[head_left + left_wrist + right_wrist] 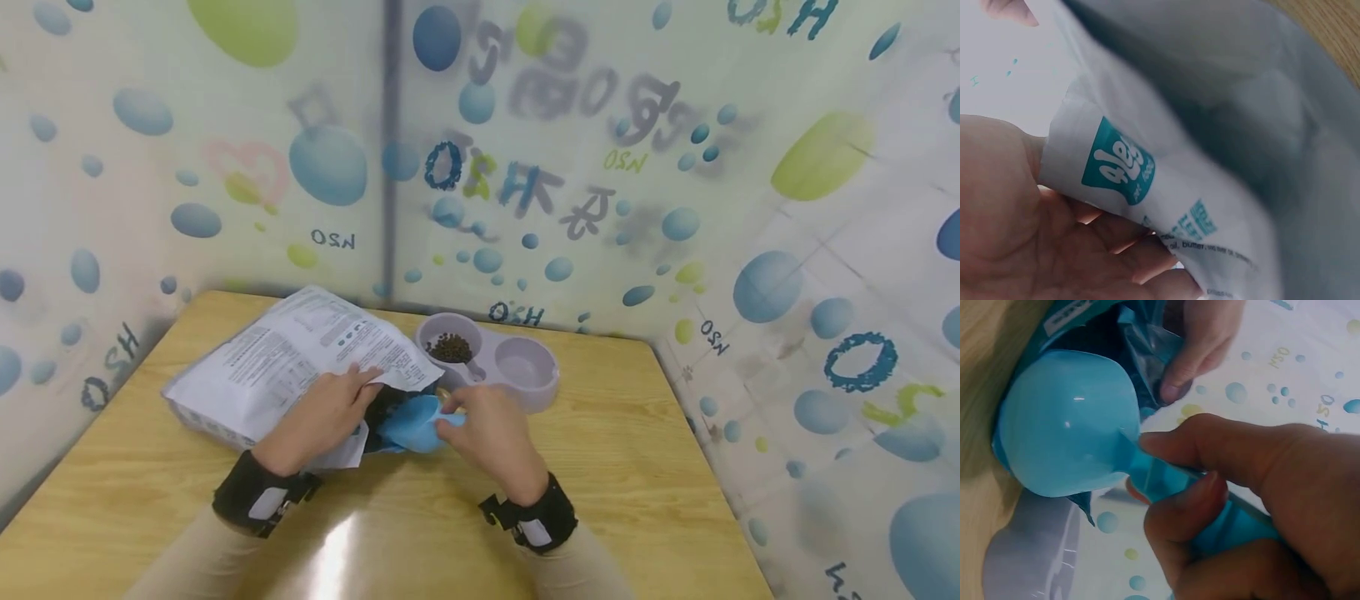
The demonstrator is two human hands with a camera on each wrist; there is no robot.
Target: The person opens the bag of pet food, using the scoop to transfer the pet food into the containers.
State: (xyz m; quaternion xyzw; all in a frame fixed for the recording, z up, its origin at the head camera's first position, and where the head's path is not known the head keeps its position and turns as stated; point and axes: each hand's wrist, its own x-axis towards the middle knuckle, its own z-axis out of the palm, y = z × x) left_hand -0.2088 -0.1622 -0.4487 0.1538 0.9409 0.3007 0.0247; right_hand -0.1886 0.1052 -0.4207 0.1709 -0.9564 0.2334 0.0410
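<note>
A white printed pet food bag (pixel 273 358) lies on its side at the left, its mouth facing right. My left hand (pixel 322 417) grips the edge of that mouth; in the left wrist view its fingers (pixel 1116 237) curl under the white flap. My right hand (pixel 491 433) holds a blue plastic scoop (pixel 412 425) by the handle, thumb on top in the right wrist view. The scoop's bowl (pixel 1066 425) sits at the bag's mouth, its outside towards the right wrist camera. What the scoop contains is hidden.
Behind my right hand stands a grey double pet bowl (pixel 536 398); brown kibble (pixel 450 347) lies in its left compartment. The wooden table (pixel 600 467) meets patterned curtains (pixel 517 208) at the back and sides.
</note>
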